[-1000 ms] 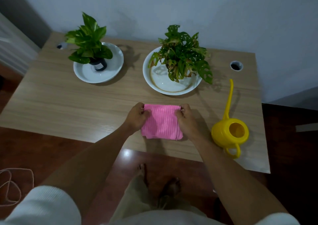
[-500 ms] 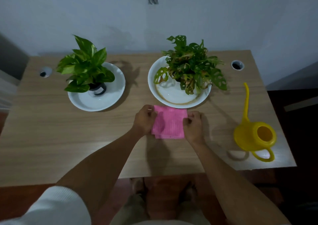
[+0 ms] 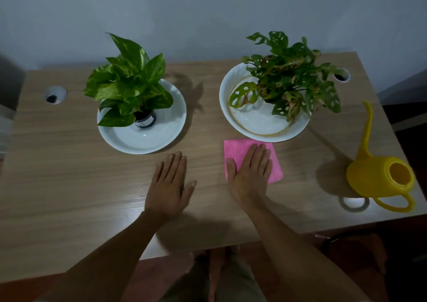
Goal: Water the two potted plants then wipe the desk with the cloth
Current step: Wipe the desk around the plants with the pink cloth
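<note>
While the folded pink cloth (image 3: 251, 157) lies flat on the wooden desk (image 3: 69, 174), just in front of the white dish (image 3: 261, 126) that holds the holey-leaved plant (image 3: 288, 80), the right hand (image 3: 250, 174) presses down on it with straight, slightly spread fingers, gripping nothing. The left hand (image 3: 169, 184) rests palm-down on bare wood beside it, fingers straight and together, below the dish (image 3: 143, 137) of the broad-leaved plant (image 3: 129, 84). A yellow watering can (image 3: 381, 177) stands near the desk's right edge, well apart from the cloth.
</note>
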`<action>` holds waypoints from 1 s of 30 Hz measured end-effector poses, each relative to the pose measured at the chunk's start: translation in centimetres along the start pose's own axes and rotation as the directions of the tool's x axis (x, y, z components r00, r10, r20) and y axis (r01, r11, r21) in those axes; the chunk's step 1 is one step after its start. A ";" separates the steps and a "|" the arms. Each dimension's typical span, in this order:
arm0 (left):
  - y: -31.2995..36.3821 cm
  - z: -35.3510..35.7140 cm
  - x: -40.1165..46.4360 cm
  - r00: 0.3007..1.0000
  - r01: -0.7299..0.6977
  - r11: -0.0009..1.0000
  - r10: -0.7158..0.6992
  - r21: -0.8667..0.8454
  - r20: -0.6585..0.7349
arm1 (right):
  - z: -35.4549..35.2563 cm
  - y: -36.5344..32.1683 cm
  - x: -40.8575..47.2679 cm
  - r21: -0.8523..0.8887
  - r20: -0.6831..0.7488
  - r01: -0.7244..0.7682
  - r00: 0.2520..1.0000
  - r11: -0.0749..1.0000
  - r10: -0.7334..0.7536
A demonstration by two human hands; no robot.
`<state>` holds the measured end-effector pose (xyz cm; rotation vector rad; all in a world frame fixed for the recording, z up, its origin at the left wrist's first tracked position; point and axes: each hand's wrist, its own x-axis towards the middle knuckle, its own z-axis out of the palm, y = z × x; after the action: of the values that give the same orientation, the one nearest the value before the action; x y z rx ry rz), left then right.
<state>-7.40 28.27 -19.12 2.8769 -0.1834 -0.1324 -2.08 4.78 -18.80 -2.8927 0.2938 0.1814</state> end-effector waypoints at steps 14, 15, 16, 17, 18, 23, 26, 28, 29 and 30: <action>-0.2 0.6 0.3 1.000 0.005 1.000 -0.005 0.023 -0.006 | 1.8 -9.3 6.6 -0.072 0.016 0.389 0.921 0.919 -0.389; -0.2 0.7 0.3 1.000 0.008 1.000 -0.008 0.017 -0.016 | 1.8 -9.9 7.5 -0.079 0.019 0.400 0.916 0.913 -0.400; -0.2 0.7 0.3 1.000 0.013 1.000 -0.012 0.007 -0.029 | 1.8 -10.4 8.5 -0.084 0.024 0.405 0.914 0.910 -0.404; -0.3 0.7 0.3 0.999 0.015 1.000 -0.015 -0.002 -0.042 | 1.8 -11.0 9.4 -0.089 0.025 0.406 0.914 0.909 -0.406; -0.3 0.8 0.4 0.998 0.015 1.000 -0.016 -0.006 -0.057 | 1.8 -11.5 10.2 -0.094 0.023 0.407 0.913 0.908 -0.407; -0.4 1.1 0.3 0.993 0.009 1.000 -0.009 -0.003 -0.114 | 1.4 -13.3 14.1 -0.101 0.068 0.435 0.900 0.895 -0.430; -0.4 1.3 0.3 0.993 0.013 1.000 -0.015 -0.013 -0.117 | 1.3 -13.9 16.1 -0.086 0.115 0.456 0.887 0.886 -0.446; -0.4 1.3 0.5 0.993 0.021 1.000 -0.023 -0.018 -0.116 | 1.2 -14.2 16.5 -0.080 0.142 0.457 0.885 0.886 -0.444; -0.4 1.2 0.5 0.993 0.024 0.999 -0.027 -0.020 -0.113 | 1.2 -14.1 16.4 -0.076 0.150 0.462 0.881 0.884 -0.448; -0.4 1.2 0.4 0.994 0.027 0.999 -0.029 -0.021 -0.106 | 1.3 -13.7 15.9 -0.071 0.153 0.467 0.878 0.882 -0.453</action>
<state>-7.04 28.34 -20.42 2.8588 -0.1209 0.0141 16.11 15.24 -19.44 -2.9335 -0.4434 0.3085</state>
